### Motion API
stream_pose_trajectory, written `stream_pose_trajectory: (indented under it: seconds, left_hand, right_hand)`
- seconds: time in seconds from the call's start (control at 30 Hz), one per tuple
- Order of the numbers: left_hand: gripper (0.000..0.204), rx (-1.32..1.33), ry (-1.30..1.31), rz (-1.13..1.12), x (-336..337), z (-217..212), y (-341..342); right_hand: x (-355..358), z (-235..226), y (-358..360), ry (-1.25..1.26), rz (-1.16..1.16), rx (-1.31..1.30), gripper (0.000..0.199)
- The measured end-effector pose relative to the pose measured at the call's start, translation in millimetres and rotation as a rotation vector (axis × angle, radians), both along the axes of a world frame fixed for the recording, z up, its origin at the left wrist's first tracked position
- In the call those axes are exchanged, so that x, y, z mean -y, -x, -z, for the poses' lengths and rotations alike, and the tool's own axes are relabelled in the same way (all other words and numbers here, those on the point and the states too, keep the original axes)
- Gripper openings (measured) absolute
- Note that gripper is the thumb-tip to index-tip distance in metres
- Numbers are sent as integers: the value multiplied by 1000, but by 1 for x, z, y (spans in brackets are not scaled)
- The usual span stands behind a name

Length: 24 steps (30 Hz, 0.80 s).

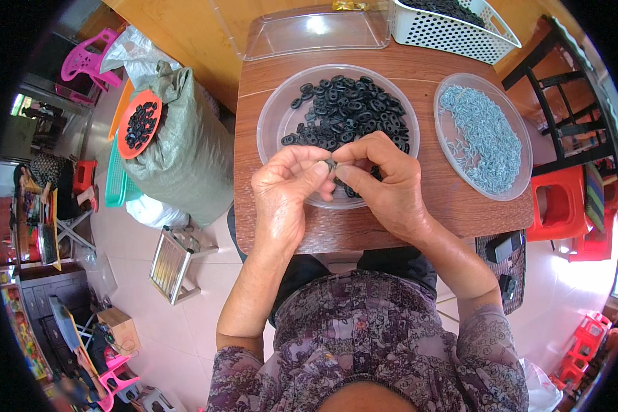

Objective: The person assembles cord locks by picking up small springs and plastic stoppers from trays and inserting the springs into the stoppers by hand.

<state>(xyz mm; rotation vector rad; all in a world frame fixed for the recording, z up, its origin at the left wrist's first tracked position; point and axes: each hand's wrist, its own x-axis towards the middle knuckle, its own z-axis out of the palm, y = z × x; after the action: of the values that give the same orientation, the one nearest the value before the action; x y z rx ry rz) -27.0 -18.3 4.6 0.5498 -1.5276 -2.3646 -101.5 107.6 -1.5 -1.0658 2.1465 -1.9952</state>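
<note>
Both hands pinch one small dark piece over the bowl at the centre of the frame.
The left hand (281, 185) and right hand (390, 180) are each closed to a thumb-and-finger pinch, meeting on a small dark piece (332, 165) too covered to make out fully; a fingertip hold probably suits something so tiny. They sit above the near side of the clear bowl (266, 120), perhaps so that anything dropped lands among the black looped pieces (365, 103). At centre right, pale blue slivers (484, 134) lie spread in a shallow round dish (525, 165) on the bench (484, 221), presumably for easy picking.
</note>
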Motion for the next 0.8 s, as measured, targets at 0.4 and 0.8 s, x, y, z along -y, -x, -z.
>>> stream_pose_trajectory:
  seconds: [0.4,0.8]
  left_hand:
    - [14,-12,158,-60,-8,-3,0]
    - [11,-12,31,-46,-7,-6,-2]
  right_hand:
    - [0,0,1,-99,7,-324,13]
    - [-4,-1,2,-108,5,-329,8]
